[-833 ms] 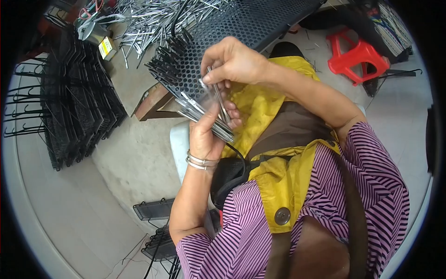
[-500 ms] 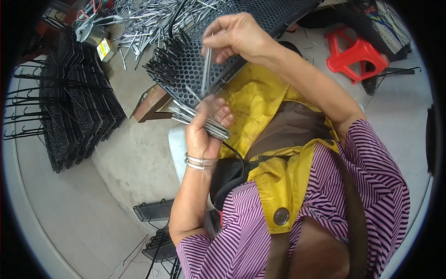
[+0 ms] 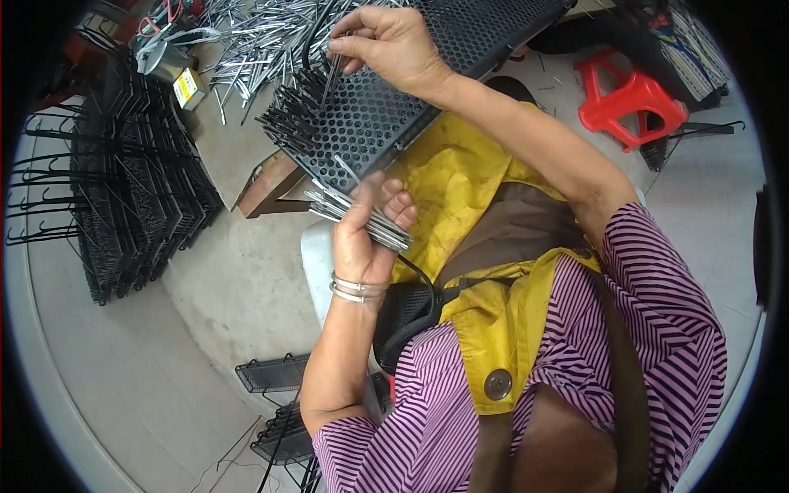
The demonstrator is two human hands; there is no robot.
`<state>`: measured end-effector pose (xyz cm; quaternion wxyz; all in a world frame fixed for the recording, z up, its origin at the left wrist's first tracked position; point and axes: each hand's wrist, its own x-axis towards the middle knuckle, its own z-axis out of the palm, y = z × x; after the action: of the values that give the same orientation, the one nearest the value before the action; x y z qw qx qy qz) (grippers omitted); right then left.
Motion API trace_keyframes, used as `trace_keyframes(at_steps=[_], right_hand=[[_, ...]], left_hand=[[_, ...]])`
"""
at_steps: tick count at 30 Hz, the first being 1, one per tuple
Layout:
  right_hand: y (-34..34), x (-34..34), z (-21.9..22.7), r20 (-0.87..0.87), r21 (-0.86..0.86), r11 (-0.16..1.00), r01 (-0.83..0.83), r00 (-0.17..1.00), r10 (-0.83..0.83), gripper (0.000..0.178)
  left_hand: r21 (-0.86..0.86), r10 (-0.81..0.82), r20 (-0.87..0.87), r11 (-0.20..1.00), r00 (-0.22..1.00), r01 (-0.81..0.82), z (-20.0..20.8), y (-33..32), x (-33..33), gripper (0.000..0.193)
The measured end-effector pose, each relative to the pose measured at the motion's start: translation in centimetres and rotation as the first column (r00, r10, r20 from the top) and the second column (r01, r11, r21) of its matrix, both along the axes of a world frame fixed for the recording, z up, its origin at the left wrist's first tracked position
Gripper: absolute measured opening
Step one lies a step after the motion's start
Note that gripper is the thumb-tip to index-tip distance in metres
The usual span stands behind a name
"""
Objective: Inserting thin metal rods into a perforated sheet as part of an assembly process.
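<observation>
1. Evidently the left hand (image 3: 366, 226), just off the view's centre toward 10 o'clock, held a bundle of slim silver metal rods (image 3: 392, 235); its thumb pressed across them, probably to hold the loose lengths together.
2. Its fingers curled loosely, and one rod jutted from the rest toward 11 o'clock, perhaps handy to pick out.
3. At 12 o'clock, the right hand (image 3: 394, 49) had a narrow pinch, thumb against forefinger, on the upper part of a thin metal rod (image 3: 331, 85), perhaps more than one; that high hold likely left the lower end free to aim.
4. Beneath it slanted a perforated black panel (image 3: 371, 122); whether the rod's tip touched it, I could not tell.
5. Toward 11 o'clock, black prongs (image 3: 288, 119) crowded the panel's end, and past them lay a heap of silver rods (image 3: 267, 37), seemingly placed within reach.
6. At 1 o'clock, a yellow apron (image 3: 436, 168) covered the lap, presumably guarding the clothes.
</observation>
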<state>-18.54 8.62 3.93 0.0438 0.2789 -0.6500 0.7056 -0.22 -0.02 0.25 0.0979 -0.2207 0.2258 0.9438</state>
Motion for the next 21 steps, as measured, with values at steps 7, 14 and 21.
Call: trace_keyframes(at_steps=[7, 14, 21], right_hand=[[-0.5, 0.9, 0.7, -0.386, 0.253, 0.961, 0.112, 0.923, -0.006, 0.006], [-1.0, 1.9, 2.0, -0.724, 0.360, 0.916, 0.174, 0.671, 0.157, 0.009], [-0.5, 1.9, 1.6, -0.733, 0.363, 0.918, 0.158, 0.657, 0.176, 0.012]], left_hand=[[0.006, -0.005, -0.001, 1.000, 1.000, 0.005, 0.0, 0.0, -0.1, 0.026], [0.007, -0.007, -0.020, 1.000, 1.000, 0.007, -0.2, -0.2, 0.0, 0.026], [0.013, -0.004, 0.008, 1.000, 1.000, 0.004, -0.1, -0.2, 0.0, 0.024]])
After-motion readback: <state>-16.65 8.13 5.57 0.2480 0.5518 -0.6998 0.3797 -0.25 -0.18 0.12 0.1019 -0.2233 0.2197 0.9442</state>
